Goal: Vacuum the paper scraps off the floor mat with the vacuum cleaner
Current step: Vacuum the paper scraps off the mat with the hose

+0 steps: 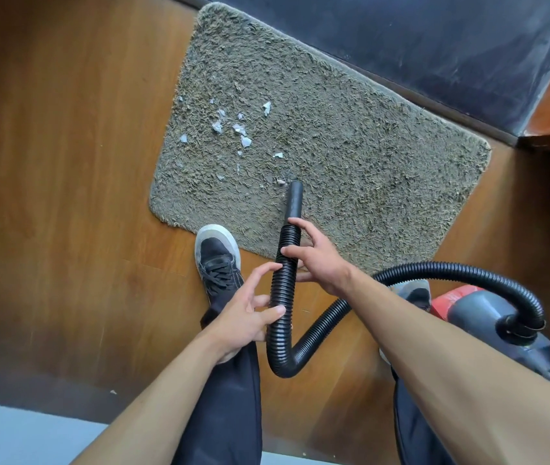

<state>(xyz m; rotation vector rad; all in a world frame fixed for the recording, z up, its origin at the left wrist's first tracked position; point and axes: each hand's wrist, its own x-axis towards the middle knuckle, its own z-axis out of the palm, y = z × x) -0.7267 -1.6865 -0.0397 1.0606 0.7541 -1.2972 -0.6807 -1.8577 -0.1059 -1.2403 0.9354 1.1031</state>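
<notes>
Your right hand (314, 260) grasps the ribbed hose (283, 297) just behind its smooth nozzle (293, 201); your left hand (250, 313) clasps it lower. The nozzle tip lies over the shaggy grey mat (367, 169), white paper scraps (236, 129) just beyond, towards the left edge; bare pile spreads rightward.

Floor (48, 196): brown wood-grain boards. Lying on it: grey shaggy floor mat (367, 169), white paper scraps (230, 129) strewn over the mat's left part; black shoe (218, 260), toe at the mat's near edge; red-and-grey vacuum cleaner (475, 310), far right.
</notes>
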